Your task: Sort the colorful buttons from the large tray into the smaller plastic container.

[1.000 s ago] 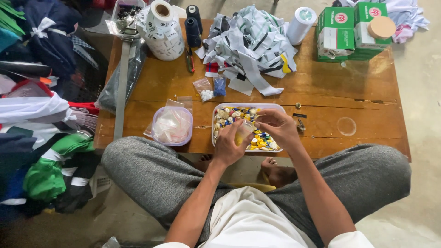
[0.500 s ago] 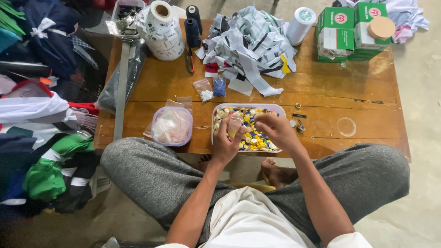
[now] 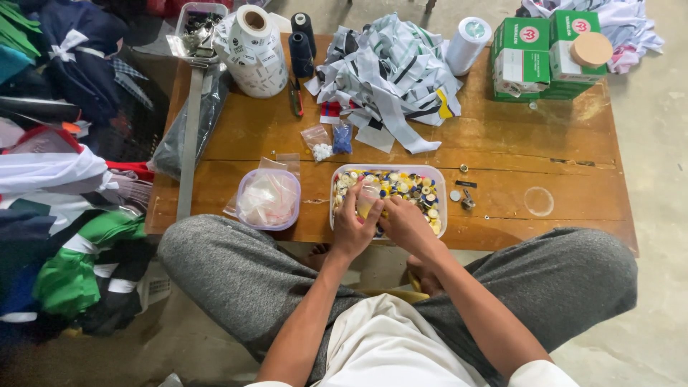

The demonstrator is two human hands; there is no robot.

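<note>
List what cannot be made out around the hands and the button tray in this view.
Head view only:
- Small clear bag contents: the left hand wraps it.
- Fingertips of the right hand: buried among buttons in the button tray.
- Single buttons: too small to tell apart.
- Round tub contents: crumpled plastic covers them.
- Feet: under the wooden table.

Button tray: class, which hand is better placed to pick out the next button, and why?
Probably the right hand: it rests on the buttons in the button tray, while the left hand is holding a small clear bag.
</note>
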